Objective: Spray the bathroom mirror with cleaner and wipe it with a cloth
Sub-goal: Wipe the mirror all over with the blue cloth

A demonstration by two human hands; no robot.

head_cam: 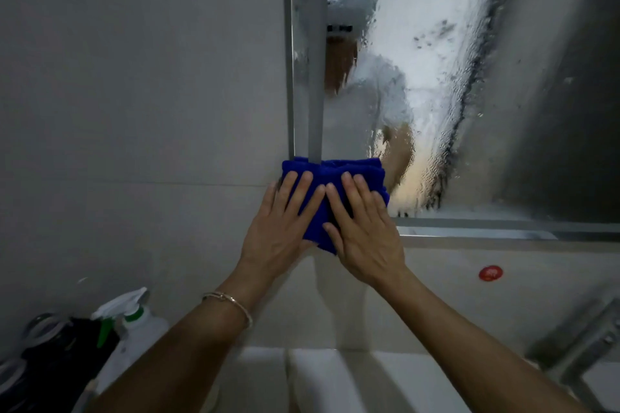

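Item: cloth (pixel 335 174), under both grips, at mirror (pixel 436 77) corner. L grip (pixel 281 221) & R grip (pixel 365 231): fingers flat, pressing. Glass above/right of grips wet. Tip: even pressure, overlapping strokes.

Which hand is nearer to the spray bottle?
Left. The left hand presses the cloth up and right of the spray bottle; the right hand presses it farther right.

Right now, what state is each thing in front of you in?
Mirror, wet, streaked with cleaner droplets.
Blue cloth, folded, pressed against the mirror's lower left corner.
Left hand, open, fingers flat on the cloth.
Right hand, open, fingers flat on the cloth.
Spray bottle, upright, untouched.
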